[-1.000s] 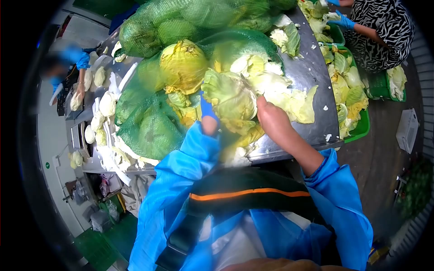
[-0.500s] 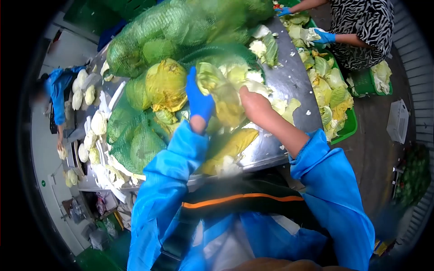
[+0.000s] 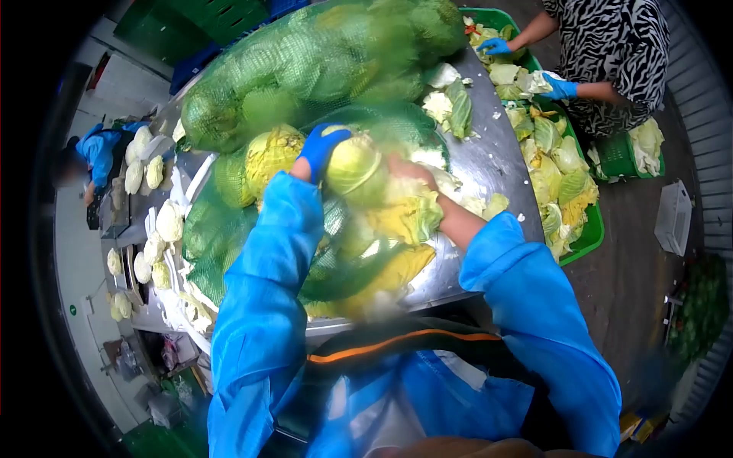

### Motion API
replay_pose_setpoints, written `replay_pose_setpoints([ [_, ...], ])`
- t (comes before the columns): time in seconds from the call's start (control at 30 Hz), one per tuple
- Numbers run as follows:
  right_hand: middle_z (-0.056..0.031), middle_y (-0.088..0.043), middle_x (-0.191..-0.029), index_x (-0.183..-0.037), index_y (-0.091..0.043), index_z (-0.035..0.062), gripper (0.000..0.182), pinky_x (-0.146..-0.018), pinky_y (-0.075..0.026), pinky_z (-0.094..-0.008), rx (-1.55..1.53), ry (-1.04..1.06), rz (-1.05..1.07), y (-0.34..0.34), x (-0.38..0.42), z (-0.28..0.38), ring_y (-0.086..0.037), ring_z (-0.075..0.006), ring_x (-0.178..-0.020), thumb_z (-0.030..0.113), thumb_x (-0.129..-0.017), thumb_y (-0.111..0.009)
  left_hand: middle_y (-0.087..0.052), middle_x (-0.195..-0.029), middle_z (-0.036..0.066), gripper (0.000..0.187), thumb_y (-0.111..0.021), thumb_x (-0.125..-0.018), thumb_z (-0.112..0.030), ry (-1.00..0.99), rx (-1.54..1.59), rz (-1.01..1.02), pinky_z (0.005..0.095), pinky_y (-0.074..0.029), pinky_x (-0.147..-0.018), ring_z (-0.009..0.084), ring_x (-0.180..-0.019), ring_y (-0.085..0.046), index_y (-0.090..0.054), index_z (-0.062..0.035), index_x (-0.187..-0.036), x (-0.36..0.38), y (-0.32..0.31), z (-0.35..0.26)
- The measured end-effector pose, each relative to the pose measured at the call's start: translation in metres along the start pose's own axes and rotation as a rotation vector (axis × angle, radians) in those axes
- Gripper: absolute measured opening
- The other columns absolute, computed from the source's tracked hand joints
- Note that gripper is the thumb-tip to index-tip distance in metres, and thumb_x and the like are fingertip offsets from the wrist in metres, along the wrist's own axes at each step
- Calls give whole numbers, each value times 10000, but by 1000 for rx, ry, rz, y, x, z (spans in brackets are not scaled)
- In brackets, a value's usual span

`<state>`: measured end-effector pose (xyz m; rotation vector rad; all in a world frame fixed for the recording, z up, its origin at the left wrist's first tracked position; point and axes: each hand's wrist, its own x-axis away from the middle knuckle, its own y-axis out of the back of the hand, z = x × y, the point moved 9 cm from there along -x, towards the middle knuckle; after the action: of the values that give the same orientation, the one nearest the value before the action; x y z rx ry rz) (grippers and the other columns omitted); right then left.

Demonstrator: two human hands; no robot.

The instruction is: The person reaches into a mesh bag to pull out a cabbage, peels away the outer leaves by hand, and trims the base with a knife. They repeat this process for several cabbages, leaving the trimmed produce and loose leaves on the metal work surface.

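Observation:
My left hand (image 3: 324, 149), in a blue glove, grips a pale green cabbage (image 3: 357, 169) from its left and upper side. On the cabbage's right is my bare right hand (image 3: 412, 174), blurred, its fingers not clear. Loose yellow-green cabbage leaves (image 3: 412, 215) lie just below that hand and wrist. A yellowed cabbage (image 3: 267, 156) sits left of my gloved hand, partly hidden by it. Under and around these spreads green mesh netting (image 3: 336, 263), with a large yellow leaf (image 3: 397, 271) near the table's front edge.
A long green net sack of cabbages (image 3: 305, 65) lies across the back of the metal table (image 3: 504, 156). Peeled pale vegetables (image 3: 169, 221) line the left. Green crates (image 3: 592, 238) of leaves stand right, beside a co-worker in blue gloves. Another person (image 3: 103, 153) is far left.
My left hand has moved left and turned over the cabbage's upper side. My right hand has dropped slightly, and leaves now lie below it. More netting shows in front. The far-left person has shifted.

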<state>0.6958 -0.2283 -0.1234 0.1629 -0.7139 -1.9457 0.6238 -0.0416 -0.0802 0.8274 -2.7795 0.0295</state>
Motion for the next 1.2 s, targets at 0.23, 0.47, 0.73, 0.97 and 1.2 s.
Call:
replay_pose_setpoints([
  [0.23, -216, -646, -727, -1060, -444, -31, 210, -604, -524, -474, 475, 166, -71, 10, 18, 32, -662, -387, -704, 31, -861, -466, -684, -965, 87, 255, -650, -850, -209, 40, 67, -32, 316, -502, -808, 196, -893, -641, -674, -15, -1013, 8, 2, 22],
  [0.47, -265, -645, -804, -1041, -417, -22, 189, -656, -514, -506, 444, 61, 40, 14, 44, 36, -650, -429, -773, 40, -866, -453, -665, -1024, 96, 273, -630, -869, -217, 114, 126, -66, 310, -499, -792, 192, -918, -630, -660, -22, -1058, 34, -17, 26],
  [0.73, -220, -666, -858, -1091, -471, -16, 227, -678, -523, -484, 526, 87, 27, 17, 51, 34, -664, -389, -810, 59, -877, -470, -622, -1123, 224, 700, -780, -719, -355, -30, -242, -359, 366, -503, -895, 319, -1000, -631, -531, -20, -1280, 48, 8, 23],
  [0.97, -270, -642, -836, -1035, -410, -22, 185, -701, -501, -512, 462, 33, 33, 15, 70, 24, -638, -444, -828, 42, -866, -451, -603, -1185, 246, 900, -842, -576, -470, -118, -522, -322, 415, -495, -923, 342, -1081, -606, -544, 12, -1275, 79, -43, -9],
  [1.2, -240, -632, -769, -1008, -417, 6, 174, -632, -472, -532, 480, 196, 12, -3, 41, -26, -627, -426, -739, 88, -865, -472, -645, -1099, 190, 849, -853, -621, -342, -136, -351, -201, 354, -512, -877, 242, -989, -635, -510, 23, -1307, 75, -37, -4],
])
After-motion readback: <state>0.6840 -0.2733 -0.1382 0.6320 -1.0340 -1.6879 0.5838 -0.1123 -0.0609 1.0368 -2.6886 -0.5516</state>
